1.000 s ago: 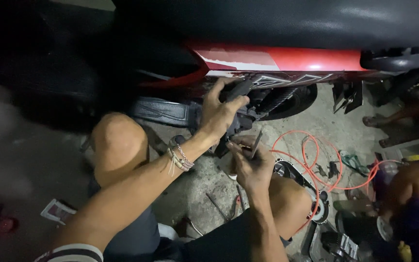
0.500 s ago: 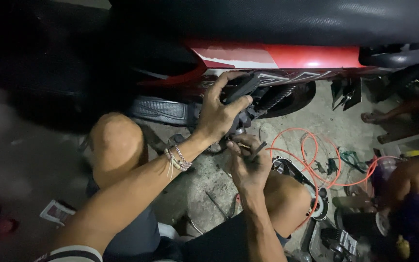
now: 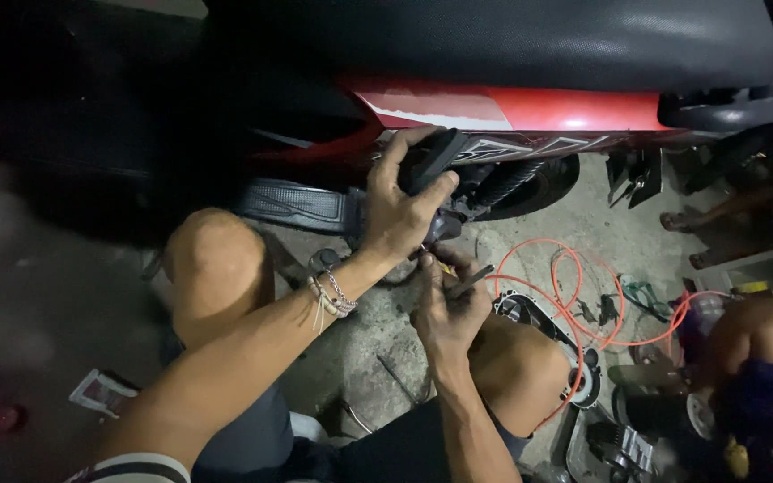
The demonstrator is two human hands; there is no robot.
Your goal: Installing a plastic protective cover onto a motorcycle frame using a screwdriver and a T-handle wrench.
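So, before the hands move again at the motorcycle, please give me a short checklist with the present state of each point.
1. Left hand grips the black part under the seat: ok.
2. Right hand holds a thin tool: ok.
3. Tool tip seated on a fastener: cannot tell, too dark.
4. Orange cable clear of both hands: ok, it lies on the floor beside them.
5. Light on the work spot: not ok, dim.

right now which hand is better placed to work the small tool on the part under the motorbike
Right. The right hand already pinches the small tool just below the dark part, while the left hand is wrapped around that part, steadying it.
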